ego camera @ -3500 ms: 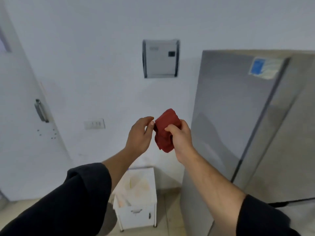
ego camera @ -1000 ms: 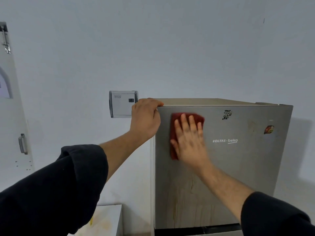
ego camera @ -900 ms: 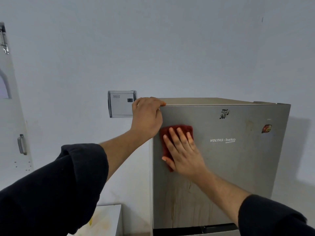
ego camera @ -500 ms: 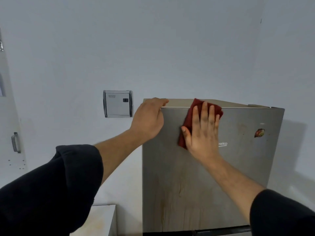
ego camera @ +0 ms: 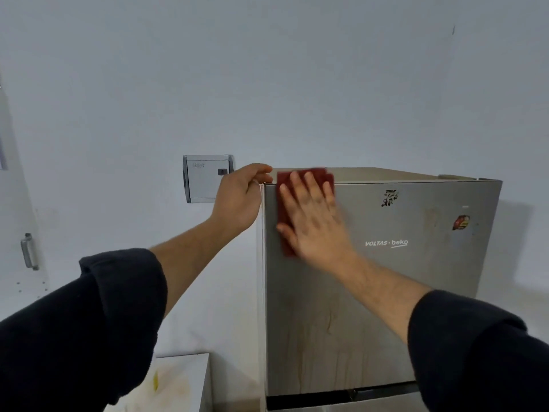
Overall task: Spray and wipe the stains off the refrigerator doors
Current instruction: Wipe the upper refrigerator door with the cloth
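1. Leftward along the top edge of the upper refrigerator door [ego camera: 386,292]: in the last half second the right hand [ego camera: 315,221] has slid the red cloth [ego camera: 285,185] from mid-edge into the door's top-left corner.
2. That hand lies flat with its fingers spread, pressing the cloth against the steel and pinching nothing. The cloth's long side runs down the door from the top edge.
3. Just left of the cloth, the left hand [ego camera: 240,197] curls over the same corner, apparently bracing.
4. Brownish drip streaks [ego camera: 328,322] lie straight below the cloth, towards the door's bottom edge. The logo [ego camera: 386,243] and a red sticker [ego camera: 460,223] sit to its right. The next stroke probably runs downward, and the right hand is the one placed for it.
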